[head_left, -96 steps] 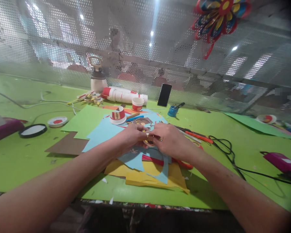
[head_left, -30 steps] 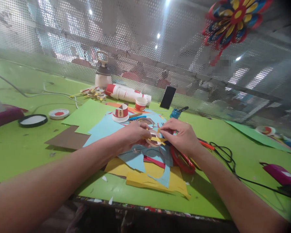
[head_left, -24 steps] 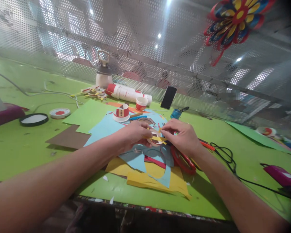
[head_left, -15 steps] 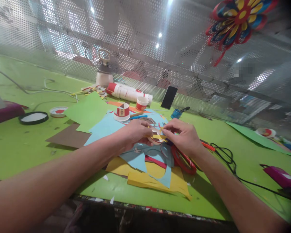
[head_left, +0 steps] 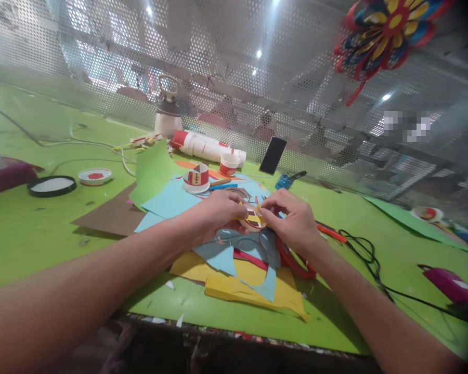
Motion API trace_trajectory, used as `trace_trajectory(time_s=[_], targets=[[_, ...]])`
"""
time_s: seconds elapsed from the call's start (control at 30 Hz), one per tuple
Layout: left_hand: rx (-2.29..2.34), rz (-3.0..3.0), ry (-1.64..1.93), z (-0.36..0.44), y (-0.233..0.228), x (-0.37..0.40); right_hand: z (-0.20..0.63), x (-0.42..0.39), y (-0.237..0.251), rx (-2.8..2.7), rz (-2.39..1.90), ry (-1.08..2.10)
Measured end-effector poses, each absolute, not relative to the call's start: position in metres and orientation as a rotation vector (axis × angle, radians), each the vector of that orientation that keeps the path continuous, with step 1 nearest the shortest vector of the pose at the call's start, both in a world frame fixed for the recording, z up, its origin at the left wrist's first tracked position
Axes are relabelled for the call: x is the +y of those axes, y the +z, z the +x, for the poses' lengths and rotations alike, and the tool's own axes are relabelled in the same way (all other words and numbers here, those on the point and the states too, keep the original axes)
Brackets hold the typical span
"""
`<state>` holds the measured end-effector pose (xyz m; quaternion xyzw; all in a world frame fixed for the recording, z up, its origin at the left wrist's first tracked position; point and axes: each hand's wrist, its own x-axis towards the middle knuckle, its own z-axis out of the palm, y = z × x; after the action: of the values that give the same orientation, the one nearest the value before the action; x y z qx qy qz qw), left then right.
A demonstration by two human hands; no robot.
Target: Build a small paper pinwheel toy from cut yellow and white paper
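Observation:
My left hand (head_left: pixel 220 210) grips a small round paper cup (head_left: pixel 252 225), thumb on the near side, above the littered paper. A narrow yellow paper strip (head_left: pixel 251 217) lies across a dark patch on the cup. At the cup's right edge my right hand (head_left: pixel 293 215) pinches the strip's end between thumb and fingers. Below that hand, red-handled scissors (head_left: pixel 296 259) rest partly hidden. Another cut cup (head_left: pixel 197 179), red and white with a dark triangle, stands upside down behind my left hand.
Light blue paper (head_left: pixel 214 258), yellow paper (head_left: pixel 253 296), brown paper (head_left: pixel 105 215) and a raised green sheet (head_left: pixel 152 174) cover the table. Behind stand a small cup (head_left: pixel 230 164), stacked cups (head_left: pixel 203 147), a phone (head_left: pixel 273 156) and a blue glue pot (head_left: pixel 284 181). A black cable (head_left: pixel 368 254) lies right.
The green sheet at left has lifted and curled up, shifting right and uncovering more of the brown paper. Both hands stay at the cup, the strip now lying closer across it.

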<state>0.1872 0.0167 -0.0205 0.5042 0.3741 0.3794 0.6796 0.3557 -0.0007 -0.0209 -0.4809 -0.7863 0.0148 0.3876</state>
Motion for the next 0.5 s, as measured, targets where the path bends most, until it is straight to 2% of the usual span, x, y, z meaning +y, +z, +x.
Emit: trace_trajectory(time_s=[0.5], targets=[[0.854,1.149,0.840,0.1874,-0.0186,0.0157,0.3546,-0.0033,-0.0205,-2.024,-1.249,0.002]])
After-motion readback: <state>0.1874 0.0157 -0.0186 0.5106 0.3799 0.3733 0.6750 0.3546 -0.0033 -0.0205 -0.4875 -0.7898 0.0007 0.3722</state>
